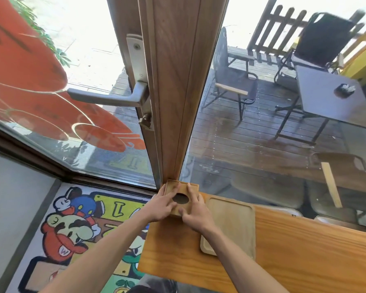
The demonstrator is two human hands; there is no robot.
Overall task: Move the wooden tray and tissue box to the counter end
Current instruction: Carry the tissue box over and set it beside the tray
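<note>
Glass door and window ahead, wooden post (pixel 178 92) between them, patio chairs outside, cartoon rug (pixel 78 225) on the floor. One wooden table (pixel 304 250) below, carrying one tissue box (pixel 191 188) and one wooden tray (pixel 230 220). Tissue box at the table's far left corner, against the foot of the post; tray just beside it on the right, flat. Two hands on the box: left hand (pixel 162 205) spread over its left side and lid, right hand (pixel 195 214) with fingers splayed over the lid's right side, both pressing rather than clenched.
</note>
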